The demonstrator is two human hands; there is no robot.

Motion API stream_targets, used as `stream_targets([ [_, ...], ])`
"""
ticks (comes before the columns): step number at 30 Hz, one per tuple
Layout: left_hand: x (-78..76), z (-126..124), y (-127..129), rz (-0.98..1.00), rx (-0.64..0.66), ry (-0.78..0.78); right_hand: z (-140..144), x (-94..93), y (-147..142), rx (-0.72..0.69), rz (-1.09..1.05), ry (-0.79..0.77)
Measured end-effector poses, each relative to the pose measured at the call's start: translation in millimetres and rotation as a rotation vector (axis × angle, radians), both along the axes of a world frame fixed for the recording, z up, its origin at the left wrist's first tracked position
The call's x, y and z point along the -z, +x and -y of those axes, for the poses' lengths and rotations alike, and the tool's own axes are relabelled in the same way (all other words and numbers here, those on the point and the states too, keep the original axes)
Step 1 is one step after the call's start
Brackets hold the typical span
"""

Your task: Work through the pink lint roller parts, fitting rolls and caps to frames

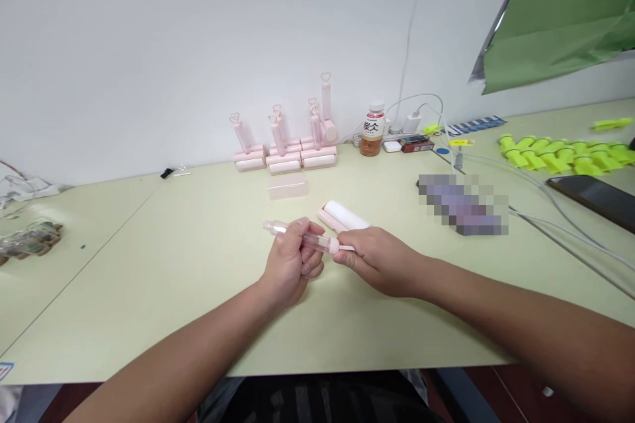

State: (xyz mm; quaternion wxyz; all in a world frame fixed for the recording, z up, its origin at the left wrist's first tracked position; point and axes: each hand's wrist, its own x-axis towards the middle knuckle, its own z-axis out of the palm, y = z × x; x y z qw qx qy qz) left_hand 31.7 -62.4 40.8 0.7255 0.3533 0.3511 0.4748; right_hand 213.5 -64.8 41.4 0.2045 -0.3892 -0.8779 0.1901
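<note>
— Gripping what, over the pale green table?
— A clear pink handle, fingers of the left hand curled tight round its middle, held just above the tabletop.
— And opposite?
— Right hand pinched shut on the handle's thin end, touching the left.
— Just behind?
— A white lint roller head lying in its pink tray, just beyond the knuckles.
— Farther back?
— Finished pink rollers standing by the wall, beside a drink bottle; neon yellow pieces off right.

Lint roller on table, behind hands
</note>
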Motion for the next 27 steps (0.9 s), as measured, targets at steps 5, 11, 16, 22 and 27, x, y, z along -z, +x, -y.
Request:
stream_targets([
  [5,1.2,4.0,3.9,0.015,-0.023,-0.005,0.7,2.0,-0.8,-0.024,-0.041,-0.013],
  [11,2.7,5.2,6.2,0.022,-0.055,0.023,4.0,4.3,-6.6,-0.016,-0.282,-0.209],
  [16,4.3,2.5,2.8,0.026,0.008,0.162,4.8,2.6,-8.8,-0.056,-0.662,-1.083],
  [22,4.9,-3.8,-6.3,0.011,0.048,0.323,7.0,5.5,-13.7,-0.213,-0.798,-1.43],
  [27,1.9,-18.2,-16.6,-0.151,-0.005,0.381,4.1,-3.5,-8.0,0.091,-0.447,-0.674],
])
